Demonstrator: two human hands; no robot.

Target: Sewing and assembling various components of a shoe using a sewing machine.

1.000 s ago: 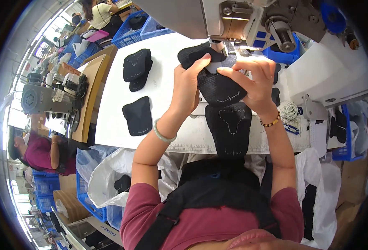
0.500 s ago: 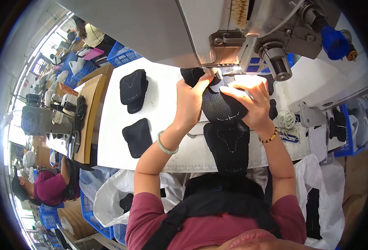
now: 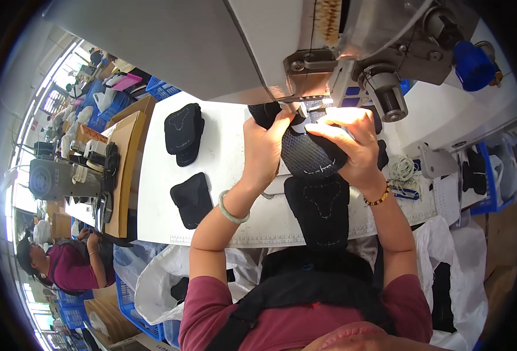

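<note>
Under the head of a sewing machine [image 3: 311, 82] lies a black mesh fabric piece [image 3: 308, 153], curved at its near end with a small white stitched mark. My left hand [image 3: 262, 146] grips its left edge, thumb and fingers closed close to the presser foot. On the right side, my right hand [image 3: 357, 140] pinches the same piece, its fingers bent near the needle area. The fingertips and needle are partly lost in glare from the lamp. Just below the mesh piece, a black padded piece [image 3: 319, 210] with white stitched outlines lies over the table's near edge.
Left on the white table [image 3: 153, 216] lie a stack of black pieces [image 3: 183, 130] and another black piece [image 3: 192, 200]. White cord [image 3: 403, 169] and a blue-handled tool [image 3: 407, 193] sit at right. White sacks [image 3: 159, 278] hang below the edge. A co-worker [image 3: 74, 266] is at far left.
Both hands keep hold of the mesh piece, with barely any shift. The whole view has tilted slightly. At far left, the co-worker's forearms have come up in front of the body.
</note>
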